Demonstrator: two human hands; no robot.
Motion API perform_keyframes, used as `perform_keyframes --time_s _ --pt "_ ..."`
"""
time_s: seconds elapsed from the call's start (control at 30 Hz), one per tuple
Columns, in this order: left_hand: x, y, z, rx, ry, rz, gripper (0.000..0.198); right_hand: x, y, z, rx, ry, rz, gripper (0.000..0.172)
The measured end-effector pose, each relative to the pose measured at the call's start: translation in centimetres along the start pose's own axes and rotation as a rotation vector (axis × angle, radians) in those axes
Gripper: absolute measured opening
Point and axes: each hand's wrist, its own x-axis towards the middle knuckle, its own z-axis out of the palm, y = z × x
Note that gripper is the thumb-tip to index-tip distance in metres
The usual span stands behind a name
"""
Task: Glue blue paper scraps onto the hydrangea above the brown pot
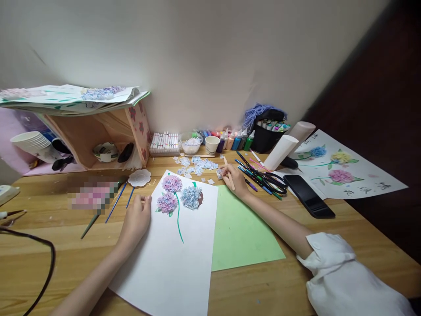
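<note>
A white sheet of paper [184, 272] lies before me, bearing two pink-purple flower heads [167, 202] and a blue one [190, 197] made of small crumpled pieces. A bare brown patch [200, 198] shows at the blue flower's right side. Green painted stems and leaves join them. My left hand [136, 219] rests at the sheet's left edge, fingers curled in, with nothing visible inside. My right hand [234, 180] is closed around a thin wooden stick [230, 175]. Its fingertips touch a small bluish paper piece [219, 174] beside scattered pieces [199, 166].
Green paper [243, 237] lies under the sheet's right side. Scissors [274, 182], pens and a phone [309, 196] are at right. Paint bottles [236, 141], a paper cup [212, 145] and a marker box [164, 145] line the wall. Brushes [116, 202] and a white palette [139, 177] lie left.
</note>
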Motion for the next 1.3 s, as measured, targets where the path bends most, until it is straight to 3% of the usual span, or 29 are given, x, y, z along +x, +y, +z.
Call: perform_keyframes --time_s 0.1,0.27,0.37,0.67,1.03,1.3 --pt "0.0 -0.4 -0.1 -0.023 -0.055 -0.028 0.03 -0.1 0.1 0.1 0.035 0.023 0.013 0.014" --pt "-0.1 -0.8 -1.4 0.161 -0.24 0.009 0.038 -0.1 0.5 0.2 0.12 0.05 0.071 0.013" --pt "-0.1 -0.6 -2.4 0.24 -0.279 0.004 0.04 -0.1 0.9 0.2 0.169 0.058 0.107 0.016" --pt "0.0 0.3 -2.8 0.402 -0.14 -0.056 0.04 -0.3 1.2 0.1 0.239 0.057 0.201 0.017" --pt "-0.3 0.8 -2.3 0.358 -0.086 -0.064 0.039 -0.3 1.2 0.2 0.242 0.103 0.205 0.031" --pt "-0.6 1.1 -2.0 0.279 -0.047 -0.025 0.037 -0.2 1.1 -0.1 0.192 0.109 0.208 0.024"
